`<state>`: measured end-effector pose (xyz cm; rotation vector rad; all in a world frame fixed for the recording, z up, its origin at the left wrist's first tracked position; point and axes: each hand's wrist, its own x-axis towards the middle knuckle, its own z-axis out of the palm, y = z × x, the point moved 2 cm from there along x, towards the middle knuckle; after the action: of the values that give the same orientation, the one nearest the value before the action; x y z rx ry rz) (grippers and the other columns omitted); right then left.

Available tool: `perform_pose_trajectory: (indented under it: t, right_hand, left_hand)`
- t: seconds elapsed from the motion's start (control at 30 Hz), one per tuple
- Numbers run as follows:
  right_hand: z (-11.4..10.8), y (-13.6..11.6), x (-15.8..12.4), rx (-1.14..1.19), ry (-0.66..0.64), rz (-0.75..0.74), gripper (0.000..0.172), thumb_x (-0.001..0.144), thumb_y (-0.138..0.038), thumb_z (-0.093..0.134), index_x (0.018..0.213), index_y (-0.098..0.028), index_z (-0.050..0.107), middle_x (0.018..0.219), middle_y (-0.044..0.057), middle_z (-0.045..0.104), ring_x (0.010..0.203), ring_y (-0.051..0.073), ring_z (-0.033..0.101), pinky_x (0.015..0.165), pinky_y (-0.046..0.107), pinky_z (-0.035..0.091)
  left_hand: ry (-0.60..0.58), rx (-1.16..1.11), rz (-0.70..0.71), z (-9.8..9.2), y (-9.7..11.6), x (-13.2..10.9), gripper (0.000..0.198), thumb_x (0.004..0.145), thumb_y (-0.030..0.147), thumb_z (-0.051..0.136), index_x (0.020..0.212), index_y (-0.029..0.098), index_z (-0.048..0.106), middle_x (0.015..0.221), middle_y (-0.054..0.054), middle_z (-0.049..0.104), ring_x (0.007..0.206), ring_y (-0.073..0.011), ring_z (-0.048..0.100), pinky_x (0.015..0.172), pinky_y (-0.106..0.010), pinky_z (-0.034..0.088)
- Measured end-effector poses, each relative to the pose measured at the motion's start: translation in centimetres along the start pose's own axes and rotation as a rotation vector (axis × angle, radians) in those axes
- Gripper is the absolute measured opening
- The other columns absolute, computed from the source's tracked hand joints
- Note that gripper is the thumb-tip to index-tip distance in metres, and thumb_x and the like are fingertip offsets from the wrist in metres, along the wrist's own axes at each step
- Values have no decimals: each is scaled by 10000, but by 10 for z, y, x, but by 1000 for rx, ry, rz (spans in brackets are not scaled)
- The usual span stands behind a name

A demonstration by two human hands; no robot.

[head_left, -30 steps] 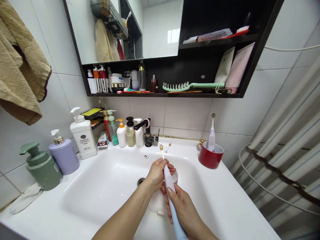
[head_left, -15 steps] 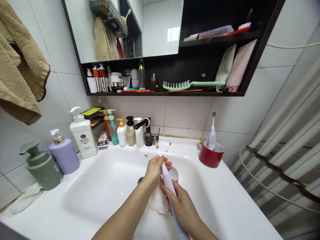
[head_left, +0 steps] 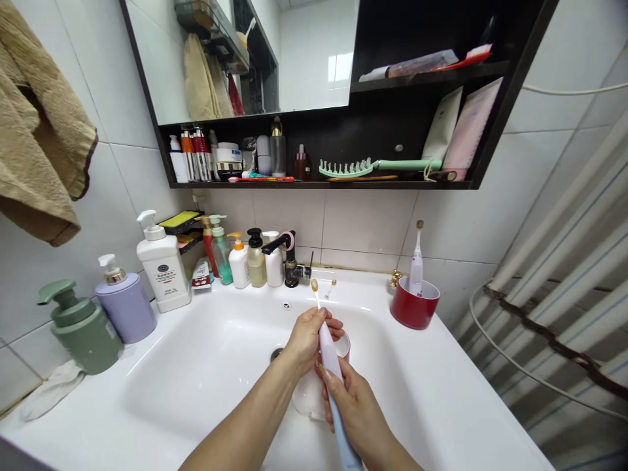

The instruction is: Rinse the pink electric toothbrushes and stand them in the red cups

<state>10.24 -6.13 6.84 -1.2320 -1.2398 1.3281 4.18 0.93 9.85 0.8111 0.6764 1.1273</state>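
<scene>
An electric toothbrush (head_left: 330,350) with a pale pink-to-blue handle is held over the sink (head_left: 196,366), its bristle head pointing toward the faucet. My left hand (head_left: 307,337) pinches it at the neck, where the brush head joins the handle. Lower down, my right hand (head_left: 350,396) is wrapped round the handle. Behind the hands a red cup (head_left: 346,347) with a white inside sits in the basin, mostly hidden. Beneath them lies a whitish translucent item (head_left: 307,400), partly covered, whose kind I cannot make out.
A black faucet (head_left: 289,258) stands at the back, beside several pump bottles (head_left: 239,263). To the right, a red cup (head_left: 416,307) holds another electric toothbrush (head_left: 417,268). A small brush head (head_left: 331,289) lies on the back ledge. A dark cabinet (head_left: 324,186) hangs above.
Both hands and the toothbrush have shifted slightly; its bristle head has moved a little to the right and its handle's end a little to the left. Both grips stay closed.
</scene>
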Motion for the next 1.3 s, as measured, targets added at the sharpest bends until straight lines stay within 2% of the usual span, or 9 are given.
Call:
perform_pose_trajectory:
  t: [0.17,0.3,0.4,0.6,0.83,1.0,1.17,1.3]
  right_hand:
    - [-2,-1,2,-21,16,-53,276,701,-339,360,918,-170,388,517,-59,374,374,63,372,375,201,332]
    - [-2,-4,1,55,13,10,275,691,-377,367,880,-179,391,526,-58,376,381,60,375,379,197,333]
    - [-1,-6,0,132,-72,75,271,697,-397,341,841,-175,398,549,-49,390,386,52,372,378,194,326]
    - [-5,-2,4,-8,-8,-1,247,690,-339,377,871,-172,404,530,-57,379,376,51,374,373,191,314]
    - [-1,1,2,66,-40,32,245,710,-349,330,858,-166,397,539,-53,382,384,55,379,375,195,336]
    - [-1,-2,0,20,-6,-57,241,707,-341,350,874,-171,387,522,-58,376,387,59,377,377,191,330]
    - [0,-3,0,59,-36,25,259,702,-378,345,866,-183,391,550,-51,386,401,60,387,394,197,339]
    - [0,0,1,-24,-6,-13,221,701,-344,358,838,-177,406,526,-55,384,406,65,396,413,204,339]
  left_hand:
    - [19,59,24,1,0,-2,154,647,274,453,633,121,441,547,-30,556,473,-92,506,528,-228,370]
    - [28,56,-22,0,0,-3,182,661,293,436,639,113,457,550,-48,563,473,-94,501,517,-227,372]
    - [64,14,-60,-2,1,-3,190,659,296,438,622,111,460,541,-52,561,489,-99,506,528,-228,376]
    - [159,60,57,-4,2,0,143,656,245,440,652,107,477,525,-33,557,476,-80,495,527,-209,372]
    - [101,56,39,-2,-4,1,144,633,259,451,593,121,442,498,-24,548,446,-89,489,504,-221,364]
    - [53,37,31,1,-2,-1,160,623,284,464,592,128,442,506,-18,550,449,-87,483,522,-231,362]
    - [123,127,29,-2,4,-1,212,624,321,468,689,121,493,572,-38,574,523,-107,510,560,-239,364]
    - [168,141,92,-9,10,2,183,647,296,444,703,127,489,591,-35,579,542,-100,516,587,-234,365]
